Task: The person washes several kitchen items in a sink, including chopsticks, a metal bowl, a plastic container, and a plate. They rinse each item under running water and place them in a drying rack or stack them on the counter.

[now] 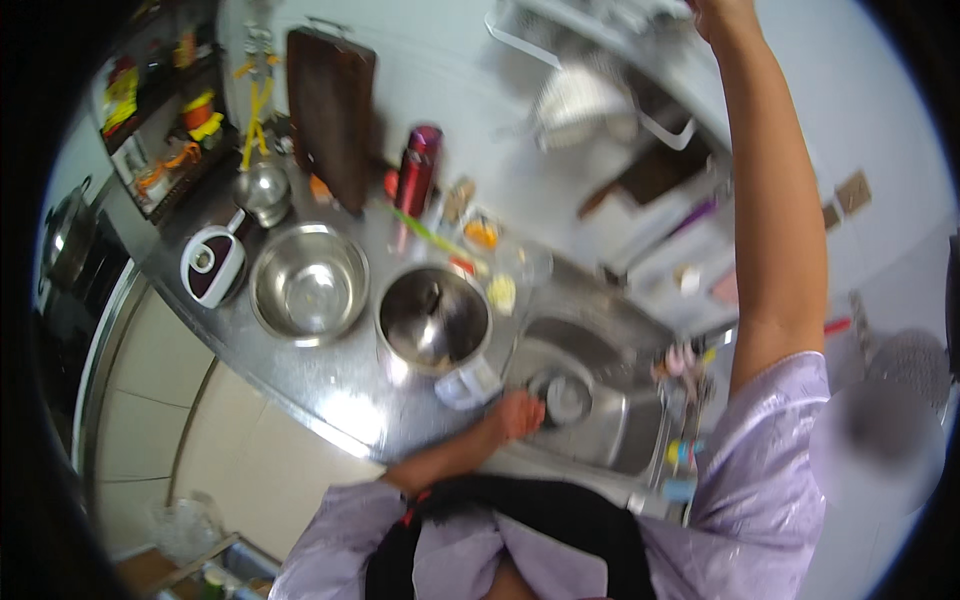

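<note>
My left hand is over the near left edge of the steel sink, its fingers curled; whether it holds anything cannot be told. Just left of it stands a steel jug with a white handle. My right arm is raised towards the wall rack; only part of my right hand shows at the top edge, its fingers mostly cut off. A steel basin stands left of the jug, beside a white-rimmed appliance lid. Pale yellow food pieces lie right of the jug.
A dark cutting board leans on the wall near a red thermos. A smaller steel bowl sits behind the basin. A cleaver hangs below the rack. Shelves with packets stand at left.
</note>
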The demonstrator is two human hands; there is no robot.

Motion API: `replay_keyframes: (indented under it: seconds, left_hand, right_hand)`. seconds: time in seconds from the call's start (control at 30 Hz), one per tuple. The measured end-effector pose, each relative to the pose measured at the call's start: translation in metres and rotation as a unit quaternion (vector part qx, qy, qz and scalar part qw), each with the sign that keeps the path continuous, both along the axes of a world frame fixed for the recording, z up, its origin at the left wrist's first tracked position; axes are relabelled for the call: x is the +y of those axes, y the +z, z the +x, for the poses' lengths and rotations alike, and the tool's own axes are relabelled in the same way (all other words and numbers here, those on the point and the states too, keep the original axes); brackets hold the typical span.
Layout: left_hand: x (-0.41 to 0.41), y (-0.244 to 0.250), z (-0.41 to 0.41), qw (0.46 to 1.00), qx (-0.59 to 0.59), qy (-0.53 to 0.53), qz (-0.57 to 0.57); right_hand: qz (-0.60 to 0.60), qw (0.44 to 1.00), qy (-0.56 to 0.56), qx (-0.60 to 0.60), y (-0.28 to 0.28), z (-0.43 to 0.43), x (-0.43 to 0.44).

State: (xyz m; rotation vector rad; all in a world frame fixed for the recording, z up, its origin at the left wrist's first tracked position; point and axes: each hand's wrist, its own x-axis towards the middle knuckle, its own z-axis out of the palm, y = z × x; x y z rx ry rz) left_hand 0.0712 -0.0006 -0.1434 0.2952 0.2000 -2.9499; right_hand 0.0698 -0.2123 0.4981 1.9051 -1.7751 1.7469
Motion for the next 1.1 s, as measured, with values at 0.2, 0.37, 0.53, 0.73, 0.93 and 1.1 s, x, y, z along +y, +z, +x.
replay_keyframes:
  seconds: [0.2, 0.37, 0.53, 0.73, 0.93, 1.1]
  left_hand:
    - [-0.005, 0.001, 0.021, 0.956, -0.236, 0.027, -0.173]
    - [0.023, 0.045, 0.011, 0.865, -0.386, -0.041, -0.320]
    - [0.045, 0.041, 0.004, 0.797, -0.422, -0.057, -0.428]
    - [0.087, 0.048, -0.015, 0.778, -0.472, -0.068, -0.409]
    - [0.112, 0.043, -0.027, 0.750, -0.529, -0.056, -0.393]
    - [0.110, 0.053, -0.041, 0.731, -0.550, -0.061, -0.400]
  right_hand:
    - [0.214, 0.963, 0.138, 0.088, -0.327, -0.073, 0.192]
    - [0.517, 0.786, -0.300, -0.162, -0.623, -0.240, 0.350]
    - [0.571, 0.705, -0.256, -0.334, -0.674, -0.266, 0.346]
    - [0.567, 0.695, -0.224, -0.380, -0.720, -0.284, 0.314]
    - [0.590, 0.743, -0.210, -0.236, -0.716, -0.303, 0.291]
    - [0.521, 0.813, -0.249, -0.070, -0.736, -0.309, 0.289]
